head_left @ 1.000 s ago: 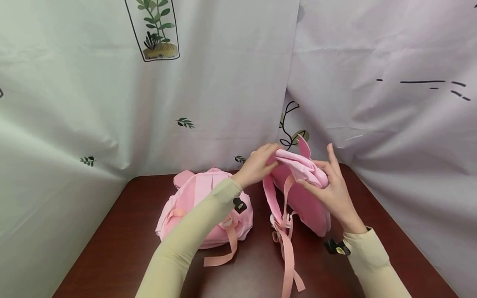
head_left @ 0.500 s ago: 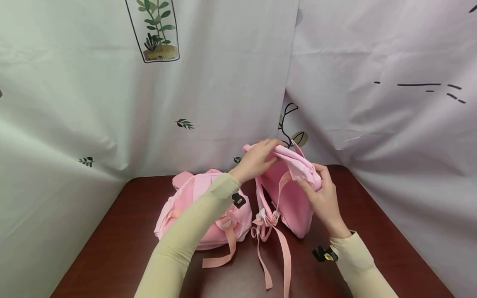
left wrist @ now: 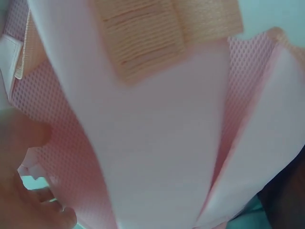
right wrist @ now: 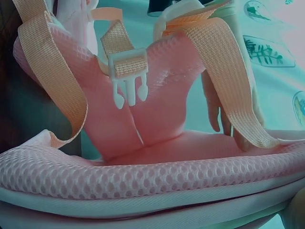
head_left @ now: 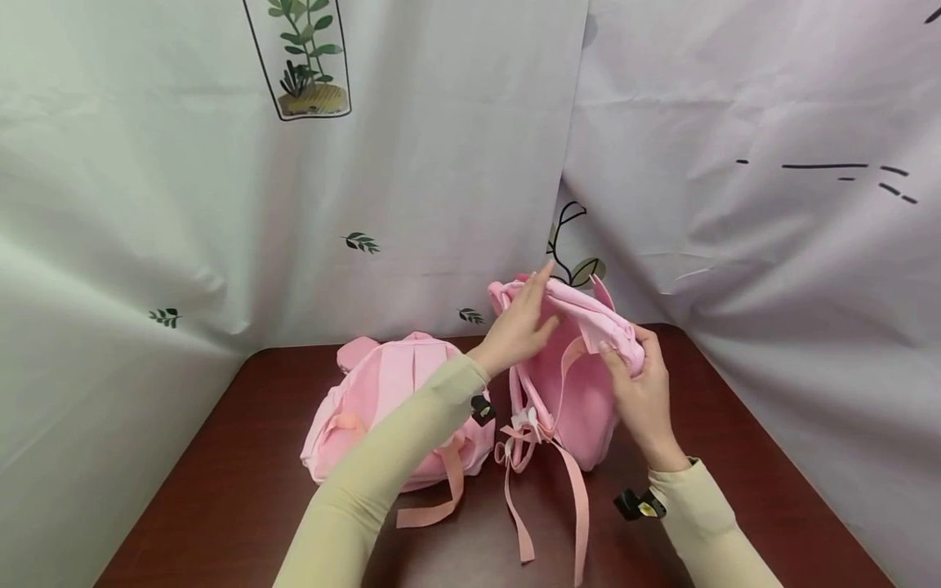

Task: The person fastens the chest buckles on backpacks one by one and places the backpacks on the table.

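A pink backpack [head_left: 588, 408] is held up on its side over the table, its mesh back and straps facing left. My right hand [head_left: 643, 392] pinches its bottom corner between thumb and fingers. Along the upper edge, my left hand [head_left: 518, 327] rests with fingers fairly straight and thumb spread; in the left wrist view, that hand [left wrist: 28, 176] is beside the pink mesh. A broad shoulder strap [left wrist: 157, 143] fills the middle there. In the right wrist view, a white side-release buckle [right wrist: 127, 67] hangs on peach webbing [right wrist: 224, 71]. Loose webbing tails [head_left: 577, 506] dangle toward the tabletop.
A second pink backpack [head_left: 397, 376] lies on the dark red-brown table [head_left: 220, 490] at left, partly behind my left forearm, a peach strap [head_left: 434, 514] trailing forward. White printed curtains [head_left: 441, 163] enclose the table at the back and sides.
The held backpack has shifted left overall, its straps swinging with it, and my right hand has come along. My left fingers, curled over the top edge before, have straightened upward.
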Demonstrator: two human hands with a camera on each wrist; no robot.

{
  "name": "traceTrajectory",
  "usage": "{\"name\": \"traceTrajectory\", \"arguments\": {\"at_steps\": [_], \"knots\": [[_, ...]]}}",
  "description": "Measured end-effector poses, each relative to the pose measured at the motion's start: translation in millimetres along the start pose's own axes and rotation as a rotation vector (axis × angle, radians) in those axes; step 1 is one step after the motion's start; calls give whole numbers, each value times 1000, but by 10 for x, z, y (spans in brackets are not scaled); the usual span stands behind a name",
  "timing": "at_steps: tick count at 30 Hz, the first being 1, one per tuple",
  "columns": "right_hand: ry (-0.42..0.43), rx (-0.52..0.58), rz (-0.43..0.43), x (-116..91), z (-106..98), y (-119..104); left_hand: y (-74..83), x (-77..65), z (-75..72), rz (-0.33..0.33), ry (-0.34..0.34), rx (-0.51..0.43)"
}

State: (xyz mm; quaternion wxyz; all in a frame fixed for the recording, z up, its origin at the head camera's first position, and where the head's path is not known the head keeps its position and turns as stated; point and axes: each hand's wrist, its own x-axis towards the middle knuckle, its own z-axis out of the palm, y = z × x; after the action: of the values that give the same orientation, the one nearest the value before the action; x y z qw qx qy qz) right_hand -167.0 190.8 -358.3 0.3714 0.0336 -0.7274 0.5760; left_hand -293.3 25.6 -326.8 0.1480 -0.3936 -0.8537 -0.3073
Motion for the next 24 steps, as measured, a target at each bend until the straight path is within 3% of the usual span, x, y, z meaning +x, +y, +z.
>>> {"name": "traceTrajectory", "arguments": {"at_steps": [11,15,18,21,24], "knots": [[78,161,61,9,37,98,-38,32,98,-68,-13,34],[124,296,105,10,90,129,-49,64,118,-60,-15,50],[156,392,156,-8,119,171,-58,77,138,-61,-57,62],[158,400,206,-44,116,221,-86,78,172,-68,-109,61],[128,337,253,-67,70,263,-128,77,221,-72,-142,48]]}}
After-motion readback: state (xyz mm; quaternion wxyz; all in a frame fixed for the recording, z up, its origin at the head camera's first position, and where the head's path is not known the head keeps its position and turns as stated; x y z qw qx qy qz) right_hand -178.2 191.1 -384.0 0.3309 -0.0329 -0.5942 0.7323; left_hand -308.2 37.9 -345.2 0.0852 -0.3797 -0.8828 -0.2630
